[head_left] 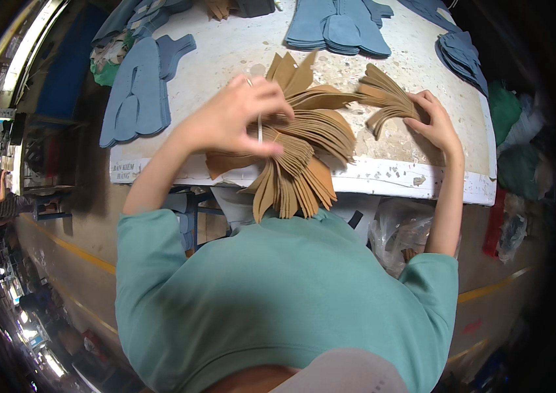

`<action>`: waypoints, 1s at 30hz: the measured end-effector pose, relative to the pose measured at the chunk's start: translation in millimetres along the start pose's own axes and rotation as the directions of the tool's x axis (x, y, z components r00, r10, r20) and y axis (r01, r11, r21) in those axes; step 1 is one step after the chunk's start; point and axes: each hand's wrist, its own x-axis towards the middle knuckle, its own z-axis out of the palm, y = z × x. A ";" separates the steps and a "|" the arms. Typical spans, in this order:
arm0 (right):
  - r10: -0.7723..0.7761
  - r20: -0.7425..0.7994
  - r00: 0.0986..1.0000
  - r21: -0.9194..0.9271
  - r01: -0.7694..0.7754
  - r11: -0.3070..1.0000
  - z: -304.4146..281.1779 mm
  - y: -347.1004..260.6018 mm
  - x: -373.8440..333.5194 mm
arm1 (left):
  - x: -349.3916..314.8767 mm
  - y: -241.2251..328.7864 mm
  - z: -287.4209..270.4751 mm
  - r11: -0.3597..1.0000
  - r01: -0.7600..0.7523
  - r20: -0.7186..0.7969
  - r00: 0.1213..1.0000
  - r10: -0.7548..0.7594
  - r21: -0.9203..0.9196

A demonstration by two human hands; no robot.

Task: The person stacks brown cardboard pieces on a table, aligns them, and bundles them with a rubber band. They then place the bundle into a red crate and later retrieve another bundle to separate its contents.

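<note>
- The left hand (238,114) rests on top of a big fanned stack of tan cut pieces (297,157), fingers curled down over the upper layers; its grip is closed on a thin white pen-like marker (259,128), which stands nearly upright against the stack.
- The right hand (438,124) lies flat, fingers spread open, pressing on a smaller fan of tan pieces (386,98) that sits just beside the big stack, toward the right edge of the table; it clamps nothing, only holds the fan down.
- The big stack lies at the near edge of the white table (422,180), with several pieces hanging over the rim toward the person's teal shirt (278,295).
- Judged from the split into two fans, the step in hand looks like sorting or counting: pieces are being parted from the main stack and set aside to the right.
- The next move would call for the left fingers to lift off a few top layers cleanly while the marker stays out of the way, and for the overhanging pieces not to slide off the rim.
- Piles of blue cut pieces (337,29) lie at the far side, another blue pile (137,92) at the left, and a third blue pile (461,56) at the far right, all well apart from both hands.
</note>
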 end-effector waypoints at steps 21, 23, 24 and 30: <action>-0.467 -0.209 0.859 0.102 0.494 0.864 49.4 -152.5 -33.3 | 1.3 5.9 11.8 0.987 0.041 -0.039 0.998 -0.047 -0.156; -0.498 -0.157 0.853 0.002 0.505 0.863 78.4 -181.1 -27.3 | -1.9 4.2 11.4 0.977 0.110 -0.112 0.985 -0.132 -0.181; -0.497 -0.195 0.846 -0.035 0.501 0.865 85.4 -186.6 -23.4 | -4.5 3.6 11.7 0.970 0.145 -0.149 0.973 -0.175 -0.197; -0.444 -0.207 0.872 -0.096 0.434 0.896 99.0 -194.4 -24.8 | -19.7 0.6 22.9 0.977 0.191 -0.217 0.954 -0.208 -0.097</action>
